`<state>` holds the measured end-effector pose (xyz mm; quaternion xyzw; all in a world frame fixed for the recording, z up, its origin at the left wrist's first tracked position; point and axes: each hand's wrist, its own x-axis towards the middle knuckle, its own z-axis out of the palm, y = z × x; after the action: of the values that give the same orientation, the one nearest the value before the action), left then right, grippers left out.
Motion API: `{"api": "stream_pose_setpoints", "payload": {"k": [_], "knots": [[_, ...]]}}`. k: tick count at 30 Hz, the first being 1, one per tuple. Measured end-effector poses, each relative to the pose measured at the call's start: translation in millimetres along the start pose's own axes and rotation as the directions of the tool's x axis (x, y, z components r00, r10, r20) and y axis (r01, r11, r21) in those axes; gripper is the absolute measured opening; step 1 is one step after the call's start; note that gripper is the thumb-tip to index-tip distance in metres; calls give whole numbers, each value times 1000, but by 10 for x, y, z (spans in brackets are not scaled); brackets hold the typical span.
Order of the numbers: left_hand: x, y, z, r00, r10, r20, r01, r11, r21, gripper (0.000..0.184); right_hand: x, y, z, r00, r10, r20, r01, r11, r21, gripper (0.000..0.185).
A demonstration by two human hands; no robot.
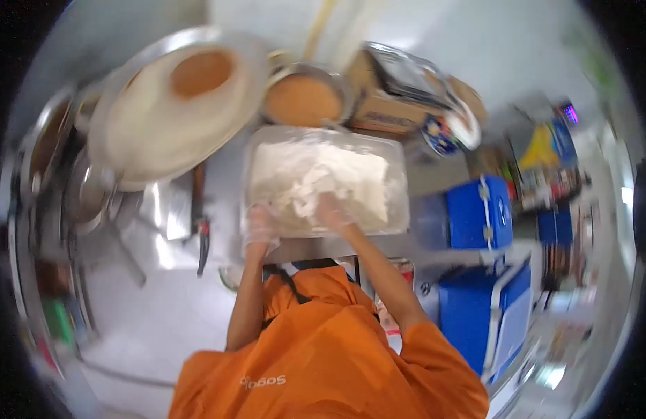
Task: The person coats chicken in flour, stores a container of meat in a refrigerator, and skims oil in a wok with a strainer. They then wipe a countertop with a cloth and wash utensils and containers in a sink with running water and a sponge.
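A rectangular tray [398,150] holds white powder [368,178] with pale, lumpy pieces [314,185] near its middle. My right hand [332,211], in a clear glove, reaches into the powder beside these pieces; its fingers are blurred and partly covered, so what it grips cannot be made out. At the tray's near left corner is my left hand [260,223], also gloved, against the rim. Blur hides how its fingers are held.
To the left stands a large round vessel [148,126] with a brown bowl [202,72] in it. Behind the tray are a pot of orange-brown contents [303,100] and a cardboard box [385,112]. Blue coolers [478,213] stand to the right.
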<state>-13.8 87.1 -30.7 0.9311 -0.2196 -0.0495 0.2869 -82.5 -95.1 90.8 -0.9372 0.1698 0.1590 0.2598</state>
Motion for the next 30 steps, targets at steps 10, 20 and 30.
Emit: {"api": "stream_pose_setpoints", "payload": {"k": [10,20,30], "knots": [[-233,404,-466,988,-70,-138,65,997,-42,15,167,-861,-1807,880,-463,-104,384,824,-417,32],[-229,493,-451,972,-232,-37,228,970,-89,16,1611,-2727,-2107,804,-590,83,593,805,-22,13],[-292,515,-402,967,-238,-96,233,971,-62,16,2559,-2945,-1648,577,-813,-76,767,571,-292,18]]}}
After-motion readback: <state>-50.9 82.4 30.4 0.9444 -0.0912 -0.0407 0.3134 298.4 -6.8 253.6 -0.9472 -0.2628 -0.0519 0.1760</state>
